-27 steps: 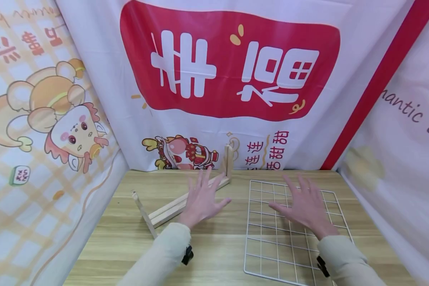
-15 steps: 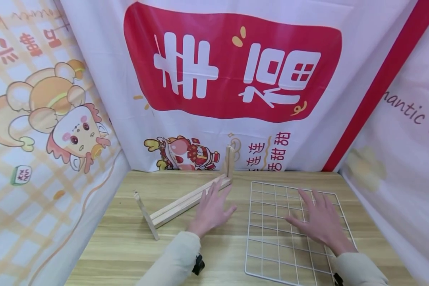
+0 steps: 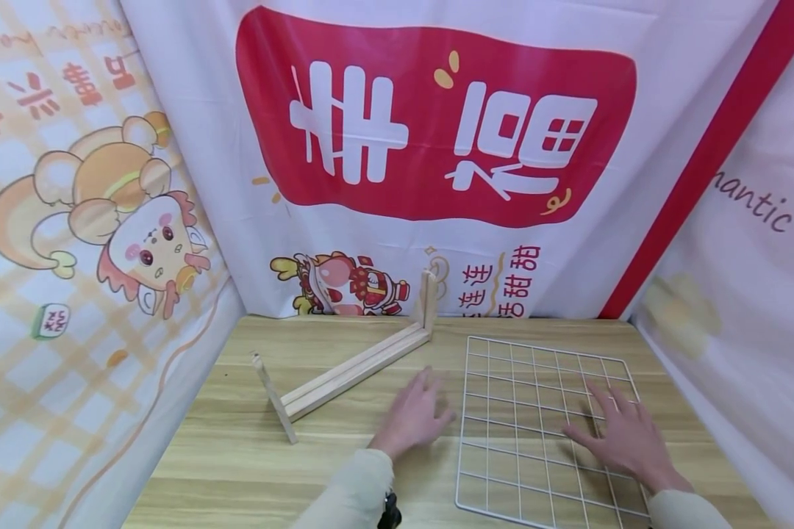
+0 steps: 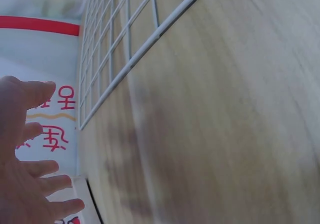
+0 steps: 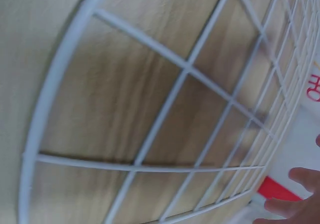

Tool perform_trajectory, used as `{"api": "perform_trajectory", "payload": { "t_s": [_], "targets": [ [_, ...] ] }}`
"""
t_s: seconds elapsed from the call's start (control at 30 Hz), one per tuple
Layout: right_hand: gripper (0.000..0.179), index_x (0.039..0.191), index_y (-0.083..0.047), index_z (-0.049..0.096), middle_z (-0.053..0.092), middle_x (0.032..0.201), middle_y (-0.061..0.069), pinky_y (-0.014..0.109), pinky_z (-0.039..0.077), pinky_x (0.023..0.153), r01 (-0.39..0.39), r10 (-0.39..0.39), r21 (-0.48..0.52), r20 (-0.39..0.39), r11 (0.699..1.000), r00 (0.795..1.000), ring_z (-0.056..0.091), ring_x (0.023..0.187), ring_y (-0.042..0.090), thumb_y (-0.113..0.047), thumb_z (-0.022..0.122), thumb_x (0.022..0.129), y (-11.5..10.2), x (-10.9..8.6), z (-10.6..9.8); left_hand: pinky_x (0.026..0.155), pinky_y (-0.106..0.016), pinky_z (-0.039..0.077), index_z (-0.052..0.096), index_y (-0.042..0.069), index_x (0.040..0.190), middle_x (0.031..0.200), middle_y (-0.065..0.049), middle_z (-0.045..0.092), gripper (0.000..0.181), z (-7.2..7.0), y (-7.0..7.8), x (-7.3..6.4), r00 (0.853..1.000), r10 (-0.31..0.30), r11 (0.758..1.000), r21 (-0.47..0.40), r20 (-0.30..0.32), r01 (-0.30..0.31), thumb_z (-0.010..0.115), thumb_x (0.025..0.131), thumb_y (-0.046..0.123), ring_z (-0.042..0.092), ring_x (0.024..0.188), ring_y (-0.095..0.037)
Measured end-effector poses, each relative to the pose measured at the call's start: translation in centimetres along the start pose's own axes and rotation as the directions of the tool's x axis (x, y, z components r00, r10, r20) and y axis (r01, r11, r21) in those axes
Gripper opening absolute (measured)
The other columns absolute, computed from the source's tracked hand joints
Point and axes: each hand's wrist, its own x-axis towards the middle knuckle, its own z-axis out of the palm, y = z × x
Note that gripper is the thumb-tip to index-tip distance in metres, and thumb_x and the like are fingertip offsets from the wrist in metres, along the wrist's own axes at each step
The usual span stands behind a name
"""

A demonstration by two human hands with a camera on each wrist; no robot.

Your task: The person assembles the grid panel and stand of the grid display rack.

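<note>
A white wire grid panel lies flat on the right of the table. Over its right part hovers my right hand, fingers spread and holding nothing. My left hand is between the grid and a wooden frame, its fingers extended and nothing in them; in the left wrist view its fingers point away, near the grid's edge. The wooden frame has a long double bar on the table and an upright post at each end. In the right wrist view the grid wires run close below the camera.
The wood-grain table carries the frame and the grid. Printed cloth hangs around it: a back curtain with a red panel, a left curtain with a cartoon animal, and a pale right curtain.
Both hands have drawn back toward the front and shifted right: the left from over the wooden frame to beside it, the right toward the grid's right side. Frame and grid stay put.
</note>
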Motion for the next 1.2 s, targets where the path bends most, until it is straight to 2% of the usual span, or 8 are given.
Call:
{"api": "perform_trajectory", "payload": {
  "t_s": [0.17,0.3,0.47,0.6,0.83,0.97,1.1,1.2],
  "targets": [
    [0.104,0.165,-0.012,0.03,0.031,0.161,0.042,0.094,0.029,0.104,-0.027,0.028,-0.005,0.071,1.0,0.997,0.029,0.136,0.08,-0.075,0.067,0.09,1.5,-0.4,0.8,0.13,-0.067,0.028,0.04,0.021,0.164,0.175,-0.023,0.025,0.075,1.7,0.1,-0.4,0.997,0.023,0.998,0.052,0.067,-0.027,0.072,0.099,0.042,0.029,0.16,-0.046],
    [0.104,0.165,-0.011,0.027,0.027,0.159,0.046,0.097,0.027,0.1,-0.063,0.061,0.005,0.147,0.998,0.987,0.023,0.133,0.086,-0.076,0.063,0.092,2.5,-0.7,1.3,0.129,-0.069,0.029,0.041,0.021,0.163,0.175,-0.022,0.024,0.077,2.7,0.4,-0.5,0.993,0.014,0.995,0.099,0.121,-0.026,0.072,0.098,0.047,0.027,0.161,-0.045],
    [0.108,0.166,-0.009,0.02,0.011,0.161,0.05,0.1,0.026,0.097,-0.133,0.12,0.028,0.28,0.991,0.952,0.014,0.129,0.091,-0.079,0.057,0.093,3.1,-1.1,1.5,0.13,-0.066,0.029,0.043,0.024,0.162,0.175,-0.019,0.026,0.076,3.7,1.1,-0.9,0.986,-0.01,0.993,0.119,0.166,-0.01,0.072,0.097,0.049,0.027,0.163,-0.04],
    [0.11,0.166,-0.006,0.02,0.006,0.161,0.052,0.1,0.026,0.096,-0.172,0.152,0.03,0.331,0.985,0.931,0.011,0.128,0.092,-0.081,0.054,0.093,3.5,-1.1,1.7,0.128,-0.068,0.033,0.048,0.024,0.16,0.174,-0.02,0.03,0.074,4.4,1.7,-1.0,0.986,0.0,0.989,0.149,0.169,-0.026,0.073,0.095,0.049,0.031,0.161,-0.04],
    [0.111,0.166,-0.003,0.02,0.003,0.157,0.056,0.101,0.024,0.094,-0.164,0.133,0.07,0.317,0.984,0.939,0.008,0.124,0.094,-0.079,0.057,0.093,3.9,-0.7,1.9,0.129,-0.065,0.032,0.048,0.023,0.16,0.174,-0.018,0.031,0.072,5.3,2.3,-1.1,0.986,0.025,0.984,0.172,0.165,-0.054,0.071,0.097,0.049,0.031,0.161,-0.039],
    [0.107,0.163,0.0,0.027,0.016,0.155,0.057,0.099,0.022,0.099,-0.124,0.1,0.076,0.268,0.989,0.958,0.021,0.132,0.086,-0.075,0.061,0.093,3.9,-0.2,1.9,0.13,-0.064,0.032,0.049,0.022,0.159,0.173,-0.017,0.032,0.069,5.8,2.5,-0.9,0.985,0.041,0.984,0.164,0.166,-0.069,0.069,0.098,0.048,0.031,0.161,-0.038],
    [0.102,0.158,0.004,0.036,0.031,0.151,0.053,0.094,0.029,0.098,-0.074,0.056,0.083,0.196,0.994,0.979,0.035,0.136,0.074,-0.068,0.067,0.093,3.9,0.3,1.8,0.13,-0.063,0.031,0.051,0.024,0.157,0.173,-0.017,0.034,0.067,5.8,2.8,-0.8,0.986,0.025,0.991,0.123,0.164,-0.045,0.069,0.098,0.047,0.032,0.161,-0.037],
    [0.097,0.157,0.006,0.039,0.035,0.153,0.05,0.093,0.034,0.095,-0.059,0.043,0.089,0.17,0.994,0.985,0.039,0.135,0.071,-0.064,0.065,0.096,3.8,0.4,1.6,0.131,-0.061,0.03,0.054,0.025,0.154,0.172,-0.018,0.035,0.062,5.9,2.9,-0.7,0.988,0.011,0.998,0.052,0.156,-0.019,0.07,0.098,0.045,0.032,0.161,-0.037]
  ]
}}
